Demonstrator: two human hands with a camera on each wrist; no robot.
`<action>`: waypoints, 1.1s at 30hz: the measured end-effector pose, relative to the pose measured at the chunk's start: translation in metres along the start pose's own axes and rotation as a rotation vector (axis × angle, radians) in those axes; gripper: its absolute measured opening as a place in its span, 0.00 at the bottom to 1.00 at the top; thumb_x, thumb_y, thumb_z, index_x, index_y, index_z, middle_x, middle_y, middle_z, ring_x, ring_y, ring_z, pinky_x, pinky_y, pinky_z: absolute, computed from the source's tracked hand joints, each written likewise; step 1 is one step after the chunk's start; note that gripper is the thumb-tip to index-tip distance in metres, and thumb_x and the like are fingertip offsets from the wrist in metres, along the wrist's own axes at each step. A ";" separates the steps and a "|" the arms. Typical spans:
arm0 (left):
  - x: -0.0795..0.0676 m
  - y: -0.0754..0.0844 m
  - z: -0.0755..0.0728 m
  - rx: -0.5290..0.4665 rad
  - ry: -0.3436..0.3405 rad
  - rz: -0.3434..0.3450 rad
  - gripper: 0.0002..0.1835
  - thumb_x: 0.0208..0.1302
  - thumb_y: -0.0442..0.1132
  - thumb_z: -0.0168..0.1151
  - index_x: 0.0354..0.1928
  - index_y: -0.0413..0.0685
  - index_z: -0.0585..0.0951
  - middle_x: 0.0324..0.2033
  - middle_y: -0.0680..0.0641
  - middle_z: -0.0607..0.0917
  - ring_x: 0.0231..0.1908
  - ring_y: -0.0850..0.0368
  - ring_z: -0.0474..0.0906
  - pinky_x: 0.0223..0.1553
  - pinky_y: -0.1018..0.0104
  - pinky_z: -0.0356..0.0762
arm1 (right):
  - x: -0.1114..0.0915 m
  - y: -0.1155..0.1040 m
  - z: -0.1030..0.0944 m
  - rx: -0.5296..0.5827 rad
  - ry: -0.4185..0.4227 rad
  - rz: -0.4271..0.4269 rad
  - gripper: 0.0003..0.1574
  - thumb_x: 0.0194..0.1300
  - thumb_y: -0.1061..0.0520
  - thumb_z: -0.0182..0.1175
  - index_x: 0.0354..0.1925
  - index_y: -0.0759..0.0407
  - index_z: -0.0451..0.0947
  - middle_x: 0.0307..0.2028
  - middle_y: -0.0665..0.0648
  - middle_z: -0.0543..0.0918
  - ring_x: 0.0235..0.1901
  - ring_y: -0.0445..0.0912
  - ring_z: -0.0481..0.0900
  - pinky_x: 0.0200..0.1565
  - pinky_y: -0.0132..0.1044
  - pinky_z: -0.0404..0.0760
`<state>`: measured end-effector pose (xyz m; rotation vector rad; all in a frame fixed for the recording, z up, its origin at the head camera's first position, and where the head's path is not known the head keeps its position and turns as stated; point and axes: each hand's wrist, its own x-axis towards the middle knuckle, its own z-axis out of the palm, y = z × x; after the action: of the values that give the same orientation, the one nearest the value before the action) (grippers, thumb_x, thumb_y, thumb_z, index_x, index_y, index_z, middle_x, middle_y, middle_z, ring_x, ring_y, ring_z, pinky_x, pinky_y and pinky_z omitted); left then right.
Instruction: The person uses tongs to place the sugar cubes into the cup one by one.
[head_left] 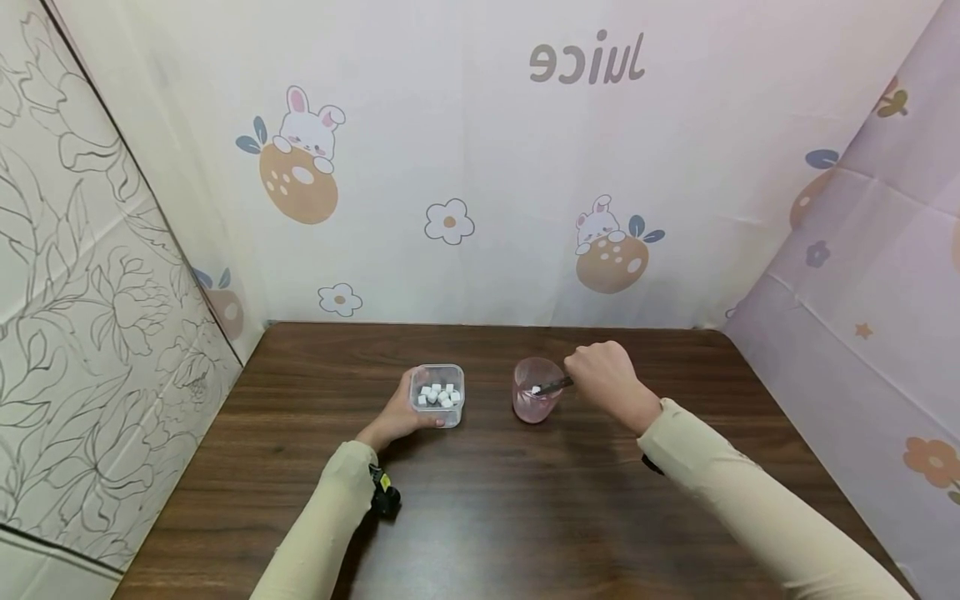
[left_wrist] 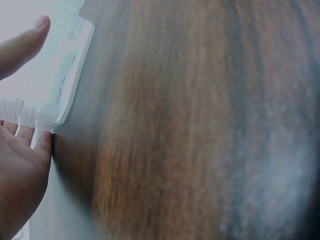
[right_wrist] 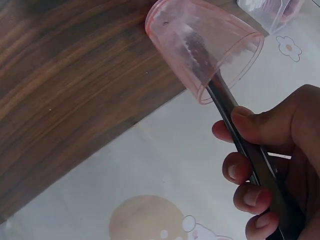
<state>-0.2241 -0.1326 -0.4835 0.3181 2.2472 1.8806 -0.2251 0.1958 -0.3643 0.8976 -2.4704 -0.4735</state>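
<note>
The translucent pink plastic cup (head_left: 531,410) stood upright near the far edge of the bench (head_left: 465,508), a dark brown wood-grain top, slightly right of that edge's middle. I had the slim black tongs (right_wrist: 261,167) slanting over its rim, their lower end down inside, and from the head camera one small white cube (head_left: 536,390) showed at their tip; I couldn't tell whether the tips pinched it. On my feed the right hand (head_left: 606,375) was grasping the tongs, thumb on one side and fingers curled on the other, just beyond the cup toward the bench's right edge. Across a gap of bare wood, toward the left edge, the left hand (head_left: 397,412) was clasped round the clear square plastic container (head_left: 448,418), thumb along the near side. A loose cluster of white cubes (head_left: 432,397) lay in it. Both arms wore cream sleeves (head_left: 322,517), and I could see a black wrist camera (head_left: 386,497) under the left one. Past the far edge hung a pale sheet (head_left: 495,275) printed with rabbits, oranges, flowers and a backwards "Juice"; floral line-drawn panels (head_left: 97,300) stood beyond the left edge.
</note>
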 end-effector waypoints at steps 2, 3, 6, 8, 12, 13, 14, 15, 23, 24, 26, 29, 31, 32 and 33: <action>0.000 0.000 0.000 -0.002 0.000 0.006 0.54 0.43 0.25 0.74 0.70 0.34 0.50 0.64 0.29 0.60 0.63 0.36 0.57 0.64 0.46 0.51 | 0.002 -0.001 -0.002 -0.015 0.010 -0.007 0.27 0.43 0.74 0.59 0.07 0.50 0.57 0.08 0.48 0.60 0.14 0.39 0.51 0.11 0.36 0.62; 0.000 0.000 0.000 -0.002 0.000 0.008 0.54 0.43 0.25 0.74 0.69 0.34 0.50 0.64 0.29 0.60 0.63 0.36 0.57 0.64 0.46 0.51 | 0.003 -0.002 -0.002 -0.020 0.009 -0.009 0.28 0.44 0.74 0.59 0.07 0.51 0.57 0.07 0.48 0.60 0.14 0.39 0.50 0.11 0.36 0.62; 0.000 0.000 0.000 0.004 0.003 0.008 0.54 0.43 0.26 0.74 0.69 0.34 0.50 0.64 0.29 0.61 0.63 0.36 0.57 0.64 0.47 0.51 | 0.004 -0.004 -0.004 -0.035 0.005 -0.018 0.29 0.44 0.73 0.60 0.06 0.51 0.57 0.07 0.48 0.59 0.14 0.38 0.49 0.12 0.35 0.61; 0.000 0.000 0.001 0.007 0.003 0.002 0.54 0.43 0.26 0.74 0.70 0.34 0.50 0.64 0.29 0.61 0.63 0.36 0.57 0.64 0.47 0.51 | 0.005 -0.004 -0.005 -0.035 0.005 -0.020 0.29 0.44 0.73 0.60 0.06 0.51 0.56 0.07 0.48 0.59 0.14 0.39 0.49 0.12 0.34 0.59; -0.001 0.001 0.001 0.007 0.000 -0.011 0.54 0.44 0.27 0.74 0.70 0.36 0.50 0.65 0.30 0.60 0.64 0.37 0.56 0.64 0.47 0.52 | 0.006 -0.003 -0.006 -0.032 -0.007 -0.016 0.29 0.42 0.71 0.62 0.06 0.50 0.55 0.07 0.48 0.59 0.14 0.39 0.49 0.12 0.34 0.58; -0.001 0.001 0.001 0.005 -0.001 -0.012 0.54 0.44 0.27 0.74 0.70 0.36 0.50 0.65 0.30 0.60 0.64 0.37 0.56 0.64 0.47 0.52 | 0.006 -0.002 -0.006 -0.029 -0.016 -0.012 0.29 0.41 0.70 0.63 0.07 0.50 0.56 0.07 0.48 0.60 0.14 0.39 0.50 0.12 0.35 0.59; -0.001 0.001 0.001 0.004 -0.001 -0.011 0.54 0.44 0.27 0.74 0.70 0.36 0.50 0.65 0.30 0.60 0.64 0.37 0.56 0.64 0.47 0.52 | 0.006 -0.002 -0.007 -0.027 -0.021 -0.008 0.28 0.40 0.68 0.65 0.07 0.50 0.56 0.08 0.48 0.61 0.13 0.39 0.51 0.12 0.35 0.60; -0.002 0.001 0.001 0.003 -0.001 -0.011 0.54 0.44 0.27 0.74 0.70 0.36 0.50 0.65 0.30 0.60 0.64 0.37 0.56 0.64 0.47 0.52 | 0.006 -0.001 -0.008 -0.024 -0.026 -0.004 0.28 0.38 0.67 0.66 0.07 0.50 0.57 0.08 0.49 0.62 0.13 0.39 0.52 0.12 0.36 0.61; -0.002 0.000 0.001 0.022 0.008 -0.015 0.54 0.43 0.27 0.74 0.70 0.36 0.50 0.65 0.31 0.60 0.64 0.38 0.57 0.63 0.48 0.52 | 0.005 0.005 -0.025 0.042 -0.036 0.036 0.30 0.30 0.62 0.72 0.06 0.48 0.56 0.08 0.47 0.60 0.13 0.40 0.51 0.11 0.37 0.62; -0.002 0.000 0.001 0.024 0.008 -0.016 0.54 0.43 0.27 0.74 0.70 0.36 0.51 0.65 0.31 0.60 0.64 0.38 0.57 0.63 0.48 0.52 | 0.005 0.006 -0.027 0.056 -0.037 0.045 0.29 0.30 0.62 0.70 0.06 0.48 0.56 0.08 0.46 0.59 0.13 0.40 0.51 0.11 0.38 0.62; -0.002 0.000 0.001 0.024 0.009 -0.014 0.54 0.43 0.26 0.74 0.70 0.36 0.51 0.65 0.31 0.60 0.64 0.38 0.57 0.63 0.48 0.52 | 0.006 0.008 -0.030 0.082 -0.041 0.060 0.27 0.31 0.63 0.67 0.06 0.48 0.56 0.08 0.46 0.59 0.13 0.41 0.53 0.11 0.39 0.63; -0.002 0.000 0.001 0.028 0.007 -0.009 0.53 0.44 0.26 0.74 0.70 0.36 0.51 0.65 0.31 0.60 0.63 0.37 0.56 0.63 0.47 0.52 | 0.007 0.011 -0.035 0.107 -0.036 0.072 0.24 0.34 0.64 0.63 0.06 0.48 0.57 0.08 0.47 0.60 0.12 0.42 0.55 0.11 0.41 0.64; -0.002 0.000 0.001 0.034 0.008 -0.005 0.53 0.44 0.26 0.74 0.70 0.36 0.51 0.66 0.30 0.59 0.63 0.37 0.57 0.63 0.47 0.52 | 0.008 0.012 -0.038 0.116 -0.023 0.075 0.24 0.37 0.64 0.64 0.06 0.49 0.58 0.08 0.48 0.61 0.11 0.43 0.57 0.11 0.42 0.64; -0.002 0.000 0.001 0.038 0.008 -0.003 0.53 0.44 0.26 0.74 0.70 0.36 0.51 0.65 0.30 0.60 0.63 0.37 0.57 0.63 0.47 0.53 | 0.009 0.012 -0.039 0.119 -0.014 0.076 0.25 0.38 0.64 0.64 0.06 0.49 0.58 0.08 0.48 0.61 0.10 0.43 0.58 0.11 0.42 0.64; -0.002 0.000 0.001 0.039 0.008 -0.002 0.53 0.44 0.26 0.74 0.70 0.35 0.51 0.65 0.30 0.60 0.63 0.36 0.57 0.63 0.47 0.53 | 0.010 0.012 -0.041 0.123 -0.003 0.076 0.26 0.39 0.64 0.65 0.06 0.49 0.58 0.08 0.48 0.60 0.10 0.43 0.58 0.10 0.42 0.63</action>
<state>-0.2218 -0.1319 -0.4833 0.3144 2.2907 1.8423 -0.2157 0.1912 -0.3216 0.8473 -2.5487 -0.2998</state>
